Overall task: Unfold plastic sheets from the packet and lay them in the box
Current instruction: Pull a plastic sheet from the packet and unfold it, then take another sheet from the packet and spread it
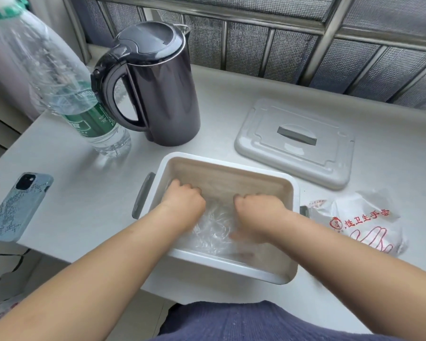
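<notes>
A white rectangular box [231,166] with grey side handles sits at the table's front edge. Crinkled clear plastic sheets [214,230] lie on its bottom. Both my hands are inside the box. My left hand [183,201] is at the left of the box with fingers curled down onto the plastic. My right hand [260,212] is at the right, fingers likewise curled and pressing on the sheets. Whether either hand pinches the plastic is hidden. The packet [362,222], white with red print and a hand drawing, lies just right of the box.
The box's grey lid [295,143] lies behind it to the right. A dark electric kettle [158,94] and a clear water bottle [67,77] stand at the back left. A phone [17,205] lies face down at the left edge. A window grille runs along the back.
</notes>
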